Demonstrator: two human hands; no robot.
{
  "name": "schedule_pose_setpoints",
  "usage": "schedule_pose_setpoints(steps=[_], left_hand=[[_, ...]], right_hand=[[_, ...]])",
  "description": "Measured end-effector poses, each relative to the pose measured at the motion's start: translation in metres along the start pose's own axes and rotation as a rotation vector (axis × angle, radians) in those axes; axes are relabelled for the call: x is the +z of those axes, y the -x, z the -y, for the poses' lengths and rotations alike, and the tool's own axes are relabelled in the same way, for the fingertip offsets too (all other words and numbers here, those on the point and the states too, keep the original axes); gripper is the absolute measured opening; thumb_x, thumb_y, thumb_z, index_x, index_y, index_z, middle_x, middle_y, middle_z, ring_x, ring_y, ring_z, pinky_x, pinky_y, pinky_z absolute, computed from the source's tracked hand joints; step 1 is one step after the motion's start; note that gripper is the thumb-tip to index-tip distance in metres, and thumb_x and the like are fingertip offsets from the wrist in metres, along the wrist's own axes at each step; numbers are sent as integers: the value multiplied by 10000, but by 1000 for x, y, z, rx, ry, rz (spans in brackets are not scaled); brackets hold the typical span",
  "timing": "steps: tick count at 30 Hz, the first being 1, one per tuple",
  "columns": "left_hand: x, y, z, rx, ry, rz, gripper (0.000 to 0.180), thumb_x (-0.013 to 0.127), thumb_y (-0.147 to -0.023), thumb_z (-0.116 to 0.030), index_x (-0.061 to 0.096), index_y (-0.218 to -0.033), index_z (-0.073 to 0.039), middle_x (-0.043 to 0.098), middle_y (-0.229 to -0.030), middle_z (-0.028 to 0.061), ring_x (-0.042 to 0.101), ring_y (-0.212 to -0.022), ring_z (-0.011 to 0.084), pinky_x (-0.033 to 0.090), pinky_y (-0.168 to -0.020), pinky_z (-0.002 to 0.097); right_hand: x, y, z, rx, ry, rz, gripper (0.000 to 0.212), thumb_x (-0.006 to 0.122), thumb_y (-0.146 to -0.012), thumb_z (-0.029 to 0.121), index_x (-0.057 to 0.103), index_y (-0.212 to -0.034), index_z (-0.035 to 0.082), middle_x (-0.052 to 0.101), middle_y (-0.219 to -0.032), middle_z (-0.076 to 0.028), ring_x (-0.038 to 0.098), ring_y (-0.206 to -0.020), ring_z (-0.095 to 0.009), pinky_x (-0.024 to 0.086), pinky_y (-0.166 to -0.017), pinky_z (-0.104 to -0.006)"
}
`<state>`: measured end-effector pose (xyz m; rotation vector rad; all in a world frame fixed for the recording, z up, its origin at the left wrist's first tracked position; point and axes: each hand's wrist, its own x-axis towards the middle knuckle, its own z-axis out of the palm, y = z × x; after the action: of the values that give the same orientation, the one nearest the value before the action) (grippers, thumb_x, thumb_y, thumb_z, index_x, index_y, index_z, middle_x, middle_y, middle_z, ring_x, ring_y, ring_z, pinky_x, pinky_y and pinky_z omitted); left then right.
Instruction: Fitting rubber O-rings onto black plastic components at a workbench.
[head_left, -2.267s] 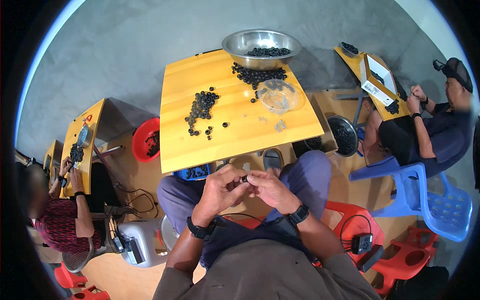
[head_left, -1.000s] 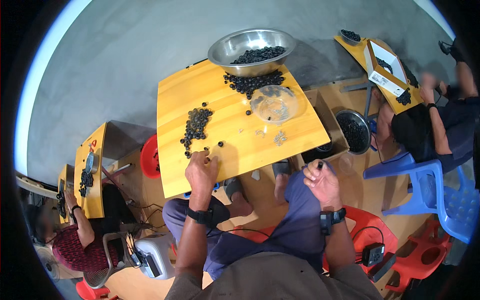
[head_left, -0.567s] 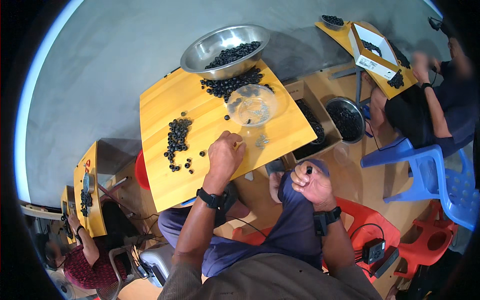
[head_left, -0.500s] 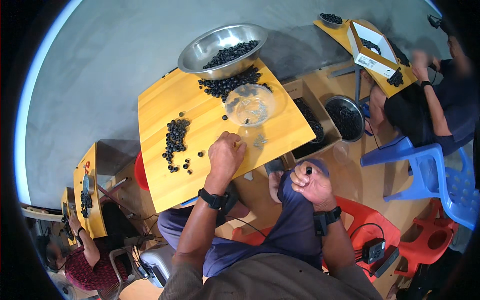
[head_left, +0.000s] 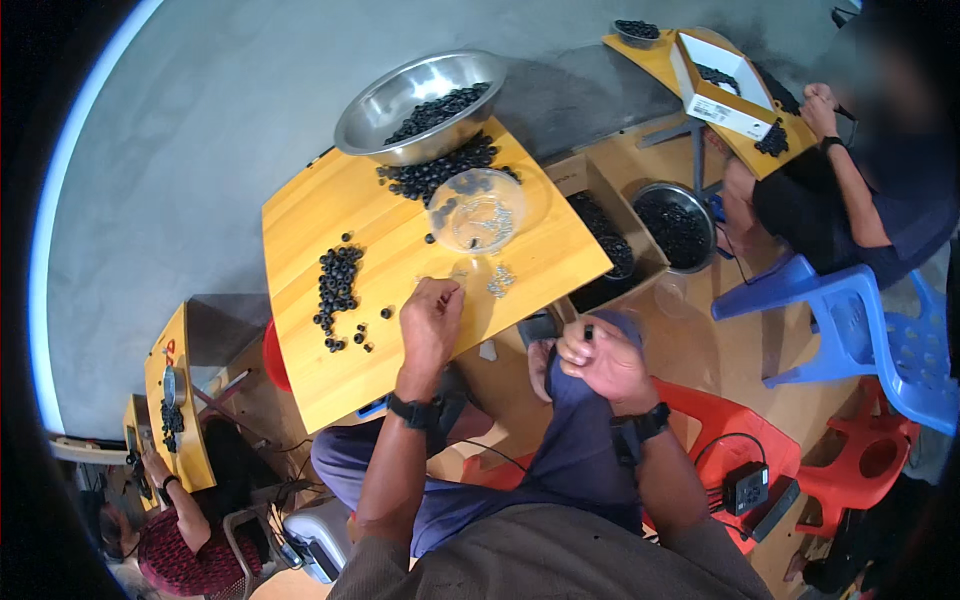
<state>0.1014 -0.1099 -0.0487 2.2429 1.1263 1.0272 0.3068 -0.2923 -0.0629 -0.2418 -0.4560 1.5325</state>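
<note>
My left hand is over the near part of the wooden table, with its fingers curled and drawn together; whatever they hold is hidden. Just beyond its fingertips lie tiny shiny metal pieces, and a larger little pile of metal pieces is to its right. Above my lap, my right hand pinches a small black cylindrical piece, which stands up from between thumb and fingers. A clear plastic bowl with metal pieces sits beyond my left hand. Loose black ring-like parts form a cluster on the left.
A steel basin of black parts stands at the far edge, with more parts heaped before it. Right of the table are a cardboard box and another basin of black parts. Co-workers sit at tables left and right; a blue stool stands right.
The view has shifted, moving the scene leftward. My left hand is slightly farther left of the clear bowl, uncovering small metal pieces near its fingers. The black piece remains in my right hand.
</note>
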Motion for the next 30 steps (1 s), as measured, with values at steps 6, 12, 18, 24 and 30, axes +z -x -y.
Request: schedule_pose_setpoints(steps=[6, 12, 18, 24, 30], left_hand=[[-36, 27, -94, 62, 203, 225, 92, 738, -865, -65, 676, -925, -32, 664, -840, 119, 666, -667, 266, 527, -604, 355], [-41, 49, -117, 210, 105, 268, 89, 729, -853, -34, 684, -930, -31, 651, -821, 123, 661, -678, 281, 533, -613, 350], [-49, 69, -122, 257, -80, 254, 79, 722, -843, -103, 682, -897, -62, 650, -824, 125, 660, -720, 350, 531, -617, 428], [-64, 87, -123, 264, -218, 307, 90, 715, -839, -115, 680, -892, -52, 650, -832, 132, 655, -729, 368, 532, -626, 445], [-85, 110, -119, 254, -184, 340, 112, 700, -847, -142, 678, -895, -43, 650, -836, 145, 670, -754, 369, 537, -637, 447]], right_hand=[[13, -2, -24, -7, 34, -190, 186, 580, -1035, 243, 619, -1052, 62, 535, -861, 1, 497, -826, -121, 415, -717, -289], [25, 5, -52, -27, 89, -301, 171, 574, -1045, 242, 629, -1027, 81, 597, -890, 13, 555, -832, -108, 436, -765, -277], [32, 17, -68, -16, 206, -290, 198, 580, -1046, 251, 642, -991, 71, 618, -877, 15, 553, -802, -92, 430, -761, -249], [34, 28, -84, 40, 326, -342, 215, 609, -1033, 283, 661, -1029, 75, 626, -855, 33, 545, -783, -61, 424, -747, -234], [33, 43, -104, 141, 209, -270, 190, 615, -1030, 255, 687, -1050, 80, 628, -891, 38, 564, -813, -63, 439, -749, -234]])
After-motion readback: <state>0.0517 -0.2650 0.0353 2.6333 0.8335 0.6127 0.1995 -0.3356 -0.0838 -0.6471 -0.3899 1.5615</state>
